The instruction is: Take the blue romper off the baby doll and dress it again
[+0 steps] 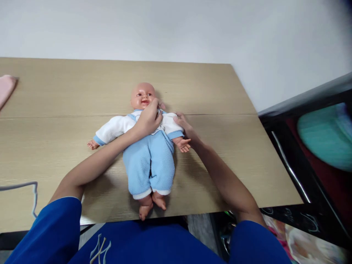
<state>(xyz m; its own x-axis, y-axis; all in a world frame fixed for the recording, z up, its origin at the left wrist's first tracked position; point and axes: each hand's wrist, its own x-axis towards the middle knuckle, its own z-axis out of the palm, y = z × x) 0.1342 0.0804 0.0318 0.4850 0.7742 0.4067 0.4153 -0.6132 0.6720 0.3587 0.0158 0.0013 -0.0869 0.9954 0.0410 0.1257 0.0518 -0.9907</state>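
A bald baby doll (150, 165) lies face up, dressed in light blue fleece trousers and a white top (112, 129) with blue cuffs. My left hand (150, 116) reaches across its chest, fingers curled at the collar and shoulder of the top, just below the chin. At the doll's other upper arm, my right hand (184, 124) is closed around the white sleeve (172, 124); part of its grip is hidden behind the sleeve. One doll arm stretches out to the left, and its bare feet (145, 208) point towards me.
The doll rests on a light wooden table (55, 146) with a seam across it, against a pale wall. A pink item (7, 88) lies at the far left, and a grey cable (19, 186) at the near left. Beyond the right edge is a turquoise round object (324, 135).
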